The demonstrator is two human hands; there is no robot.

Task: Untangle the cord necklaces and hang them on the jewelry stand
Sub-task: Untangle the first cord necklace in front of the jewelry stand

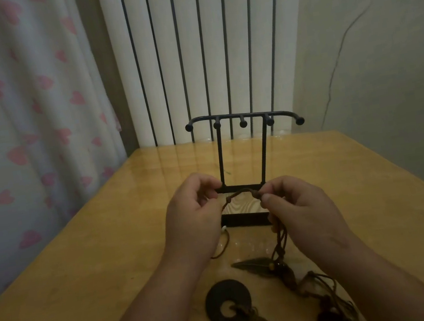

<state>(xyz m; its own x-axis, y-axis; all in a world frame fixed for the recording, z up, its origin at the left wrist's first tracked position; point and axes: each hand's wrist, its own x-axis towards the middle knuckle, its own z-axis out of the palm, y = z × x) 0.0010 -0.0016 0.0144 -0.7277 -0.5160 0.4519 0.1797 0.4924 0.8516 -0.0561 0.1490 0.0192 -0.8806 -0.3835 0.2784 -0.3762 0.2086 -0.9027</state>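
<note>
Just before the base of the jewelry stand [237, 116], both hands hold a short span of brown cord [240, 191] lifted above the table [108, 244]. The left hand [192, 212] grips one end, curled close around it. The right hand [300, 207] pinches the other end between thumb and forefinger, beside a small knot [257, 194]. Below the right hand several strands [280, 238] hang twisted together down to a feather pendant [251, 265], which lies nearer to the person than the stand. A disc pendant [228, 302] lies to the left of it. All five pegs [243, 124] of the stand carry nothing.

I judge that one necklace is being separated from the bundle. It is better to let the span be slack, to follow this one cord down through the twist, and to loosen each crossing by gentle picking. A hard pull would probably tighten the knots. Once free, the loop should be opened wide and laid over one peg.
</note>
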